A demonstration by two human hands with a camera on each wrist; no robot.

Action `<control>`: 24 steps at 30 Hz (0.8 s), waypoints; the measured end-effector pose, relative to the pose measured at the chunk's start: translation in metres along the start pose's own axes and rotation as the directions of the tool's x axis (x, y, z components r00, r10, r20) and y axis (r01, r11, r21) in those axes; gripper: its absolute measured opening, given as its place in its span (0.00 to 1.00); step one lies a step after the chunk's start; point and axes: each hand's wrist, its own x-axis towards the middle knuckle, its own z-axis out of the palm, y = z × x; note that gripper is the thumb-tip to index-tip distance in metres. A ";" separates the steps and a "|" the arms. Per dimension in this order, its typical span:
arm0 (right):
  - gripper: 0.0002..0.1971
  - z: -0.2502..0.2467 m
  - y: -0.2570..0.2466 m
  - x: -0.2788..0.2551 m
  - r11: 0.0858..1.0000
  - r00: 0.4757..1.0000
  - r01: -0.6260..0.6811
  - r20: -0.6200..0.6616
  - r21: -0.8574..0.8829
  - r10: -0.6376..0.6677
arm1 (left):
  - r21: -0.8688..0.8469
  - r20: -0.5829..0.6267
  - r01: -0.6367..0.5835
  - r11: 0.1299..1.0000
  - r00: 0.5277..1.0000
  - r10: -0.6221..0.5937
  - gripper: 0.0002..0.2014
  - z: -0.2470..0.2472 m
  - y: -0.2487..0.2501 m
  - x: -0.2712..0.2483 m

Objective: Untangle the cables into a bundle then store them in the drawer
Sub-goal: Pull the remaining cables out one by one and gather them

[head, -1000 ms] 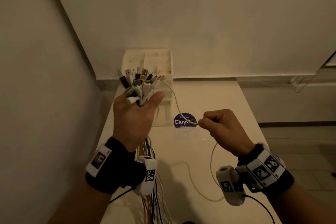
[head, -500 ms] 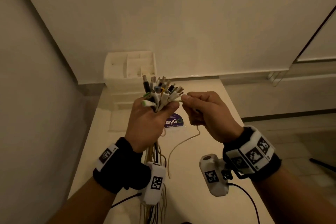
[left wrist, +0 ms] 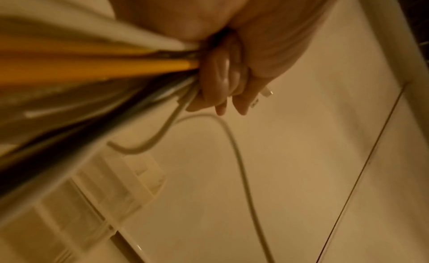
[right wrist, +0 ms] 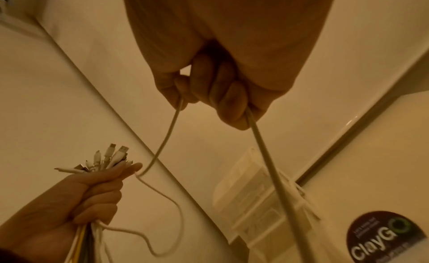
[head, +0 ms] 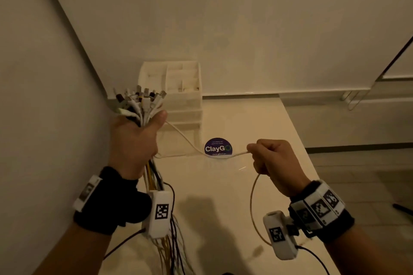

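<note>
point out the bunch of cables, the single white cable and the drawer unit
bunch of cables (head: 140,105), head view, on the plug ends above the left hand (head: 134,138).
single white cable (head: 185,140), head view, on the span running towards the right hand (head: 274,163).
drawer unit (head: 185,100), head view, on its front wall.

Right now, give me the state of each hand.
Left hand: grips the cable bundle.
Right hand: fingers curled round one white cable.
</note>
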 end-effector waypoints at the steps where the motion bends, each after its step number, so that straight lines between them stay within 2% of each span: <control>1: 0.21 0.002 -0.003 0.002 1.000 1.000 0.007 0.004 0.005 -0.007 | -0.005 0.000 -0.001 1.000 1.000 0.001 0.11 0.004 0.002 -0.004; 3: 0.21 0.005 -0.011 0.005 0.999 0.999 0.034 0.030 0.012 -0.034 | 0.011 0.055 0.012 1.000 0.998 -0.013 0.13 0.015 0.007 -0.016; 5: 0.21 0.009 -0.021 0.007 0.997 0.995 0.080 0.062 0.019 -0.081 | 0.059 0.189 -0.001 0.998 0.982 -0.011 0.08 0.031 0.017 -0.032; 6: 0.20 0.013 -0.027 0.008 0.994 0.991 0.109 0.079 0.030 -0.111 | 0.081 0.273 -0.014 0.997 0.962 -0.009 0.04 0.041 0.022 -0.040; 8: 0.18 0.021 -0.039 0.009 0.985 0.979 0.162 0.114 0.062 -0.169 | 0.078 0.421 -0.064 0.995 0.907 0.025 0.06 0.061 0.026 -0.056; 9: 0.17 0.023 -0.044 0.010 0.979 0.972 0.185 0.129 0.083 -0.195 | 0.058 0.440 -0.080 0.995 0.897 0.046 0.07 0.068 0.025 -0.061; 13: 0.20 0.023 -0.054 0.008 0.965 0.949 0.240 0.185 0.105 -0.256 | -0.003 0.311 -0.070 0.998 0.948 0.067 0.07 0.072 0.018 -0.056; 16: 0.18 0.019 -0.048 0.005 0.978 0.948 0.187 0.243 0.096 -0.206 | -0.075 0.260 0.036 0.997 0.966 -0.016 0.13 0.062 0.010 -0.040; 17: 0.19 0.017 -0.043 0.004 0.982 0.953 0.166 0.239 0.094 -0.184 | -0.111 0.208 0.080 0.991 0.976 -0.056 0.17 0.059 0.009 -0.033; 19: 0.21 0.010 -0.029 0.002 0.990 0.968 0.125 0.209 0.070 -0.137 | -0.221 0.097 0.136 0.966 0.988 -0.117 0.17 0.048 0.010 -0.018; 21: 0.18 0.002 -0.014 -0.003 0.997 0.977 0.081 0.197 0.013 -0.082 | -0.270 0.010 0.119 0.956 0.993 -0.121 0.14 0.036 0.012 -0.005; 24: 0.16 -0.005 0.004 -0.012 0.996 0.979 0.032 0.206 -0.080 -0.015 | -0.240 -0.073 0.060 0.969 0.994 -0.080 0.14 0.019 0.010 0.003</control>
